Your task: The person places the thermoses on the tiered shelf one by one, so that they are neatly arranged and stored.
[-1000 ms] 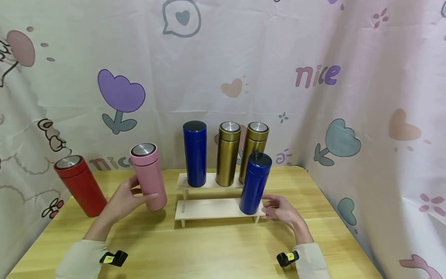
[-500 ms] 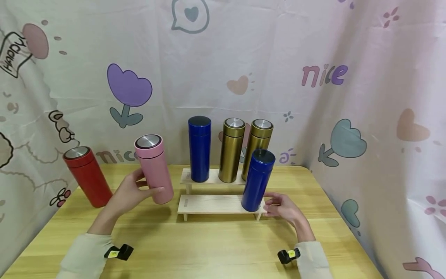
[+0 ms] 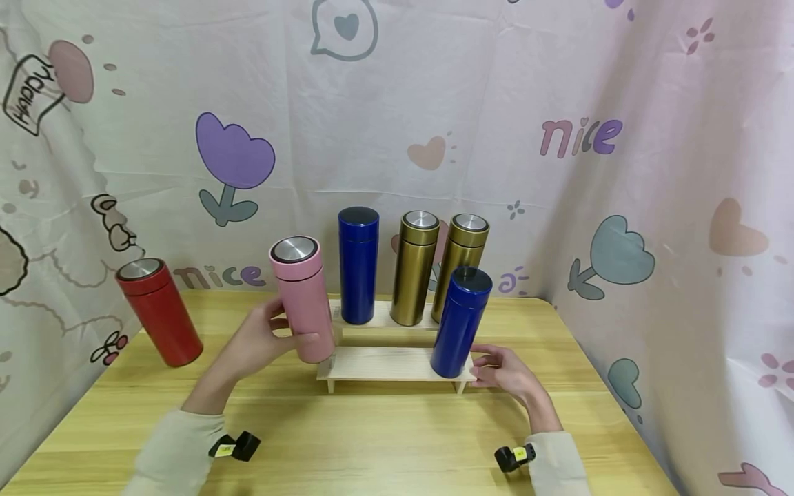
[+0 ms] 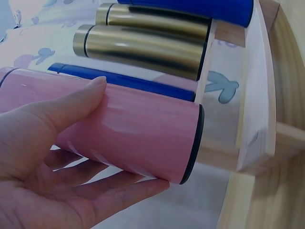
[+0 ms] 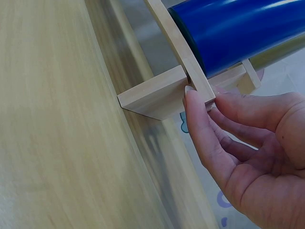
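My left hand (image 3: 260, 342) grips a pink thermos (image 3: 304, 303) low on its body, thumb on the near side and fingers behind. The thermos is upright beside the left end of a two-tier wooden stand (image 3: 378, 363); in the left wrist view its black base (image 4: 195, 148) is off the stand's lower board. My right hand (image 3: 505, 370) pinches the right end of that board between thumb and finger, as the right wrist view shows. A blue thermos (image 3: 462, 324) stands on the board's right end, close to those fingers.
On the upper tier are another blue thermos (image 3: 358, 269) and two gold thermoses (image 3: 413, 275). A red thermos (image 3: 160, 313) stands at the left of the wooden table (image 3: 397, 441). A patterned curtain (image 3: 496, 89) hangs behind and at the sides.
My left hand has carried the pink thermos to the right, closer to the stand. The right hand keeps its place on the board. The head view has shifted slightly.
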Demonstrator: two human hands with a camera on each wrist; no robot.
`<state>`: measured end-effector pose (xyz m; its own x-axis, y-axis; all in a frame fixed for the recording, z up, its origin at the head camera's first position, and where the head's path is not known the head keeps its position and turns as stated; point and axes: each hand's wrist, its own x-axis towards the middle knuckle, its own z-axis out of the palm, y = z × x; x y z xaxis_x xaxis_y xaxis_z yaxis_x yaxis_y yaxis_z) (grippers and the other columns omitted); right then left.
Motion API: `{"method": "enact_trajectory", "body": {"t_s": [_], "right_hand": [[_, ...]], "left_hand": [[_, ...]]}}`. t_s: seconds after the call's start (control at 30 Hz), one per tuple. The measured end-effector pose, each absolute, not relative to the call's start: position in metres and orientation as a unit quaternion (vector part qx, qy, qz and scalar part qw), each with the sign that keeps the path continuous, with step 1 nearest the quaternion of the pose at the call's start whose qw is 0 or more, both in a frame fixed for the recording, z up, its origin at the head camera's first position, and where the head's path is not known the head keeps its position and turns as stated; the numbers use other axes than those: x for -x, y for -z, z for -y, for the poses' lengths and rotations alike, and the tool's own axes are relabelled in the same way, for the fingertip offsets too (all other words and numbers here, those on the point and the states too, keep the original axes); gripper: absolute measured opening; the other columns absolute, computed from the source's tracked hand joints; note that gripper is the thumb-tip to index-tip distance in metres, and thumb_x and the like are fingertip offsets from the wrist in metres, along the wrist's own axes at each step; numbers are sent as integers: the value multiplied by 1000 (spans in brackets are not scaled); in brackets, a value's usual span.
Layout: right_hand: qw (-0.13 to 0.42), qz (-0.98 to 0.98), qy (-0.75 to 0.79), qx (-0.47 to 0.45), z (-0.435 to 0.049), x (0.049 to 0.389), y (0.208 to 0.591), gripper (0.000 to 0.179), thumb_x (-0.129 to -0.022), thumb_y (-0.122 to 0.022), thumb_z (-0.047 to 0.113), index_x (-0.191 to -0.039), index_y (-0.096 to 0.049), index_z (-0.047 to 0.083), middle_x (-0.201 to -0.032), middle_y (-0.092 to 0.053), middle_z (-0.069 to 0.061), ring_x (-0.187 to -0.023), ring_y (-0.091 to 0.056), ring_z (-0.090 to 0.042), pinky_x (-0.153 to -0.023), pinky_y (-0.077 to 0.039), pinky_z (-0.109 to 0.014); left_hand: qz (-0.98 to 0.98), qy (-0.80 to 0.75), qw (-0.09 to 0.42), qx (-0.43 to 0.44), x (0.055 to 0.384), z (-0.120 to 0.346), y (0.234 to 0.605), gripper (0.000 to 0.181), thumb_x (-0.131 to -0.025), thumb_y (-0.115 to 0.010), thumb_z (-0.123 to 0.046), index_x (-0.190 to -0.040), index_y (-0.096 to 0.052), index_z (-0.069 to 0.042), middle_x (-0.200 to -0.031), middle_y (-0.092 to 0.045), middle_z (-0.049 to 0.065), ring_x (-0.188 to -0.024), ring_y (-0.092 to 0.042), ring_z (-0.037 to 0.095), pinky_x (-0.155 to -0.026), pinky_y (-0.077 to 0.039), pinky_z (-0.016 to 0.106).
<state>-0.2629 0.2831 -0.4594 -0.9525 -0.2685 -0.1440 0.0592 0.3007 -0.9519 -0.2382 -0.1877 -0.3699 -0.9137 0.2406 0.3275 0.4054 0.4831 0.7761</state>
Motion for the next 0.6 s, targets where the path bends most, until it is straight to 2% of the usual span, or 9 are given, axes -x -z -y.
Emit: {"method": "enact_trajectory", "body": {"t_s": [0.27,0.5,0.6], "right_hand": [[138,-793,590,59,-282,263,460,61,-97,-67,2,-151,-40,-11,-115,-61,-22,-89,-71,-19,-86,-65,-37],[140,-791,592,69,-282,262,459,61,-98,-64,0,-151,-37,-13,-117,-60,-25,-89,-72,-19,-87,-65,-38],[140,-794,588,66,-282,262,459,62,-98,-65,1,-151,-38,-12,-117,-61,-24,-89,-72,-20,-87,-65,-39]], "left_hand": [[847,485,80,202,241,168,374,63,-83,-88,-18,-137,-57,-4,-131,-66,16,-115,-65,29,-95,-56,25],[839,502,68,199,244,151,378,64,-81,-89,-17,-136,-58,-5,-130,-66,16,-115,-65,30,-99,-57,44],[833,515,53,195,246,144,381,67,-81,-89,-19,-138,-56,-7,-133,-65,15,-117,-65,31,-101,-55,47]]}}
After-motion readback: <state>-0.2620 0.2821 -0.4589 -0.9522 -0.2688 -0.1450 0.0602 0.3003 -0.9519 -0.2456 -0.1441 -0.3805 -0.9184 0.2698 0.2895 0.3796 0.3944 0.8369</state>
